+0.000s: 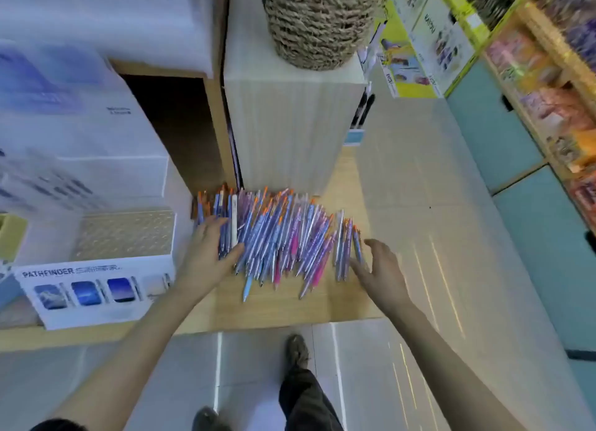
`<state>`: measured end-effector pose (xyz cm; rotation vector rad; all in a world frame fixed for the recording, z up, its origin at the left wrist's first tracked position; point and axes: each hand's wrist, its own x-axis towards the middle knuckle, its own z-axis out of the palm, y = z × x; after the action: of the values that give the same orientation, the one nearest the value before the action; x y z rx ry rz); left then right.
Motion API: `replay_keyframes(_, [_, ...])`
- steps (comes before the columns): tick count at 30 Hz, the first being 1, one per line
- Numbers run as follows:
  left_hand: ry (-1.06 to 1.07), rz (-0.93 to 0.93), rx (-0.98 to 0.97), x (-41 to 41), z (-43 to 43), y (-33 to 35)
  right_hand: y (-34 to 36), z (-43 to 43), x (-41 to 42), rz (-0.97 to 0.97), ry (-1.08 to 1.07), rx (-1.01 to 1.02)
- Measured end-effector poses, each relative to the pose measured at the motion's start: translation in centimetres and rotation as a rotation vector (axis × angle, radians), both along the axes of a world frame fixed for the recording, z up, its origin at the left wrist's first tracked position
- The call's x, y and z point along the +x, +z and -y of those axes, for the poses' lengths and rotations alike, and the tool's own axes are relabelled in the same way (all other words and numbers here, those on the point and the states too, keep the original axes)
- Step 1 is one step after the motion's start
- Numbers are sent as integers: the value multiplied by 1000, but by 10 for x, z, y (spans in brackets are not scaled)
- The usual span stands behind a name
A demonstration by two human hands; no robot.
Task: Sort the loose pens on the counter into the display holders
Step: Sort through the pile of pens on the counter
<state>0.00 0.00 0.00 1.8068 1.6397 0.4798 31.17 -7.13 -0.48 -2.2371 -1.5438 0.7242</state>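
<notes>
Judging by the heap, sorting is barely begun: the pens (283, 237) are massed on the counter (290, 311), the clear display holder (125, 234) seemingly unfilled. The left hand (211, 247) is laid flat on the pile, the right hand (379, 269) spread at its edge; nothing is grasped.

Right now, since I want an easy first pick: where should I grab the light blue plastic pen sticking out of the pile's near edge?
Probably its exposed tip end, pinched from the near side: the light blue plastic pen juts from the heap of blue, purple and pink pens onto wooden counter; its far part is buried.
</notes>
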Motion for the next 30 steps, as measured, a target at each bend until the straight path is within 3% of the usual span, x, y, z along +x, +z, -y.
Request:
replay_keyframes(6, [268,-169,-63,16,13,-22,-24,-10,-6,-140,-61,-49])
replay_keyframes(15, [591,-167,-100,34,-18,-23,-39,-24,-42,-218,-171,46])
replay_keyframes(20, [552,-149,-161,34,-42,-22,-38,-39,-62,-314,-360,49])
replay_keyframes(26, [331,-52,-166,13,-56,-24,-34,-56,-97,-491,-363,115])
replay_keyframes(30, [346,54,-184,14,-56,-24,-30,-71,-108,-634,-416,147])
